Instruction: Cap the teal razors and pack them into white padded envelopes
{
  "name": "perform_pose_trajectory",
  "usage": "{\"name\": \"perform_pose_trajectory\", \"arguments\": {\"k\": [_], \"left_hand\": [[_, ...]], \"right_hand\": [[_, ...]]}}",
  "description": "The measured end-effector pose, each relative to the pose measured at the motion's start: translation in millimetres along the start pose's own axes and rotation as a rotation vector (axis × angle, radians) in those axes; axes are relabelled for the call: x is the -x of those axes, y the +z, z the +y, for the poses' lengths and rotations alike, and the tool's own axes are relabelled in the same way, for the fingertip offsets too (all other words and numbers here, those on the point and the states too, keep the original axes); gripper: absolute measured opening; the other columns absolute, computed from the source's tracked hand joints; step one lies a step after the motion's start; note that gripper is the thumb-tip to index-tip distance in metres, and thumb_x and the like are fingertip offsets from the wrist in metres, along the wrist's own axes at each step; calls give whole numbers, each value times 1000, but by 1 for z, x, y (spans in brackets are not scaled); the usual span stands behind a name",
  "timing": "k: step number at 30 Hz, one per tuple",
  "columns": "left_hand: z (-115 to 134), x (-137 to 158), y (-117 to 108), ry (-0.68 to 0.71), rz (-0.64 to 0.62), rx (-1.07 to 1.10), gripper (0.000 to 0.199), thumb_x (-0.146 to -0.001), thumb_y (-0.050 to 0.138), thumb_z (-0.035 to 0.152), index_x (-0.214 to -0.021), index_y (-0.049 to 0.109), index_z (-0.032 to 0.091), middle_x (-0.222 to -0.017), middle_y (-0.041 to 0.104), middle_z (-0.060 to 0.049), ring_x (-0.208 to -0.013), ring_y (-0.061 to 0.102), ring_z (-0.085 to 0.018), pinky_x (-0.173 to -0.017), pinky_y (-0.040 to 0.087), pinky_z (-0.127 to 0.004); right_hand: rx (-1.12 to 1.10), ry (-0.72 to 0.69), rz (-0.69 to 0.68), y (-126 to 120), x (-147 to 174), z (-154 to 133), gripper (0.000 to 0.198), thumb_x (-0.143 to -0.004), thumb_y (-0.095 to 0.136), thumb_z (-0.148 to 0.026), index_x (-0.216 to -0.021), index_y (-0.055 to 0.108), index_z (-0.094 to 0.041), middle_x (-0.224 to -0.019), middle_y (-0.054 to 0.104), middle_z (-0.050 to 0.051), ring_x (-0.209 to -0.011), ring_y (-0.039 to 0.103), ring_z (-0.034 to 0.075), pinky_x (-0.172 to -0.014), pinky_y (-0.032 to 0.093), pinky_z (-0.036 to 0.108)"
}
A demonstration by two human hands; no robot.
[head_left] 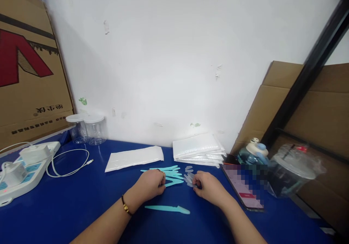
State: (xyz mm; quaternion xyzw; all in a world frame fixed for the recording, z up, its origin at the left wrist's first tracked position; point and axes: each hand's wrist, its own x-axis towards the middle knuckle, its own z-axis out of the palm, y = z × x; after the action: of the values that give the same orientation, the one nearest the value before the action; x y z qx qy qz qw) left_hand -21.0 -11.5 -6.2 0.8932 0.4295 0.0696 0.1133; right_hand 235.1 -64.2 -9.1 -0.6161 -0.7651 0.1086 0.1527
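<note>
Several turquoise eyebrow razors (173, 175) lie in a loose pile on the blue table (89, 207). My left hand (151, 184) is at the left side of this pile, its fingers curled together on the end of one razor; the fingertips are partly hidden. To the right of the razors lies a small heap of clear blade caps (188, 178). There my right hand (208, 187) has thumb and forefinger closed at a cap on the heap's edge. One single razor (167, 208) lies apart, nearer to me, between my forearms.
Behind the razors are a flat white packet (135, 158) and a stack of white packets (197, 149). A phone (244, 187), a figurine (256, 151) and a bagged tub (291, 169) stand right. Left are a power strip (34, 178), white cable (69, 150) and clear jars (95, 131).
</note>
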Motion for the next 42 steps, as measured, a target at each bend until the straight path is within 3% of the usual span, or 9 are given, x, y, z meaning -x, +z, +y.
{"name": "perform_pose_trajectory", "arguments": {"k": [5,10,15,19,29,42], "left_hand": [[2,1,-1,8,5,-3,13,-72,45,16,-64,55,20,-64,57,-1,-58,49,-14,-51,26,-25],[3,6,-12,37,-14,209,9,-76,42,19,-71,51,20,-65,53,2,-58,45,-11,-52,28,-22],[1,9,-21,34,-53,402,9,-80,38,22,-72,42,19,-64,45,4,-56,36,-10,-53,28,-21],[-1,8,-23,57,-30,425,10,-80,38,22,-71,41,19,-65,42,5,-57,32,-9,-55,28,-22],[-2,7,-23,115,-31,421,8,-79,39,22,-74,45,19,-66,43,5,-60,34,-10,-57,29,-22],[-4,8,-23,119,-37,387,8,-79,38,21,-77,46,19,-68,44,4,-61,36,-10,-58,31,-21]], "right_hand": [[-18,-2,0,15,-2,0,10,-62,58,-11,-69,61,-19,-75,58,0,-63,51,11,-55,31,20],[-176,-49,-73,22,-2,0,14,-60,60,-11,-72,61,-18,-76,57,-1,-65,51,11,-54,33,18],[-132,-101,-68,20,0,-6,11,-62,58,-10,-69,61,-18,-73,57,-1,-63,51,11,-54,32,18],[-136,-112,-53,15,0,-11,10,-64,54,-10,-65,59,-18,-72,58,-1,-61,50,10,-54,32,18],[-598,-19,1,2,-1,-11,6,-75,51,-21,-72,55,-18,-60,44,-5,-53,38,8,-49,28,18],[-607,-6,-9,-2,0,-13,4,-74,52,-20,-72,55,-17,-60,45,-5,-52,38,7,-49,29,18]]}}
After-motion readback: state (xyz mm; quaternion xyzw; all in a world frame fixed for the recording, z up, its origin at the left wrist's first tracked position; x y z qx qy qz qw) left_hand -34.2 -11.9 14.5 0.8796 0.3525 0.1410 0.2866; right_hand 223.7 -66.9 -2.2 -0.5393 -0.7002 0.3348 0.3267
